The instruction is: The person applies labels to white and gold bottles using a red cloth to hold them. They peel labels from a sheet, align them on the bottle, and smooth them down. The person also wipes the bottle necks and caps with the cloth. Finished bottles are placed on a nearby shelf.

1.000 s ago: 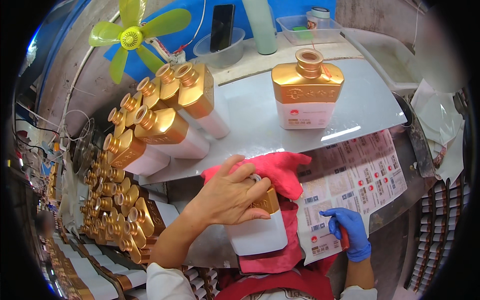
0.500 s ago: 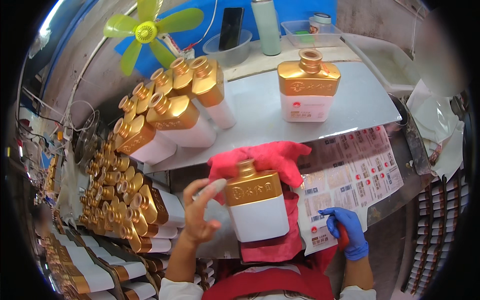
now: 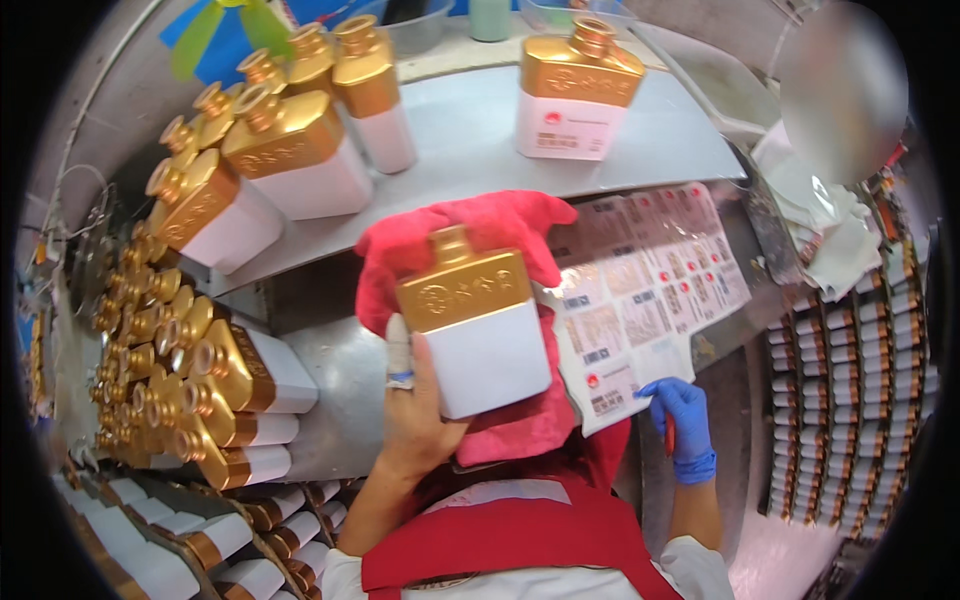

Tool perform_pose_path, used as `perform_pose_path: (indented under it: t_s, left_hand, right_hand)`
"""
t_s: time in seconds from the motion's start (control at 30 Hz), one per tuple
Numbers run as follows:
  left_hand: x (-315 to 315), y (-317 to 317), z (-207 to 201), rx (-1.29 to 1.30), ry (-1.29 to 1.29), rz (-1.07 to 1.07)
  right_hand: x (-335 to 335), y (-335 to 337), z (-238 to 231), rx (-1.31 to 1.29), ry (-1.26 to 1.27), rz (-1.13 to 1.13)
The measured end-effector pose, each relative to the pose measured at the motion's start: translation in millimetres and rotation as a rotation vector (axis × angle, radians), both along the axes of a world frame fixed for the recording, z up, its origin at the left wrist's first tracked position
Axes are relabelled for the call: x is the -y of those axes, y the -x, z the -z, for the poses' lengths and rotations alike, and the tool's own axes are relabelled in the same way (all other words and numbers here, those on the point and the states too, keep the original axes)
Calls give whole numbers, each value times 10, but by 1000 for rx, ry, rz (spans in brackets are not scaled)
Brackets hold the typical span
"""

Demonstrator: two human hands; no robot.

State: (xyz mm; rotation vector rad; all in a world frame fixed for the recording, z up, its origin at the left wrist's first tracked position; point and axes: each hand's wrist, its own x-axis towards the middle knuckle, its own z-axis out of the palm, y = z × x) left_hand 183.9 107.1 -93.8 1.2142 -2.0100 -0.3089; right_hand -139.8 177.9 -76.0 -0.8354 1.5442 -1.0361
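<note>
A flat flask-shaped bottle, gold above and plain white below, lies tilted on a bunched red cloth. My left hand is against its lower left side, thumb along the edge, a pale cover on one finger. My right hand, in a blue glove, is closed round a slim red tool whose kind I cannot make out. Its fingertips are at the near corner of a sheet of printed labels, which lies right of the cloth. The white face of the bottle bears no label.
A labelled bottle stands on the grey raised board, with several gold-topped bottles at its left. More bottles crowd the lower left. Stacked rows of bottles fill the right. A green fan stands at the back left.
My left hand has gone from raised beside the bottle to its lower left side. The right hand remains by the label sheet's near corner. The whole view has shifted.
</note>
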Motion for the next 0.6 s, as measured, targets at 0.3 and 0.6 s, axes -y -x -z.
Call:
perform_pose_path:
  t_s: [0.3,0.6]
  left_hand:
    - [-187,-15,153,35,9,-31]
    - [-202,-3,184,-17,10,-37]
  right_hand:
    - [-221,443,104,-457,82,230]
    - [166,605,127,-743,92,87]
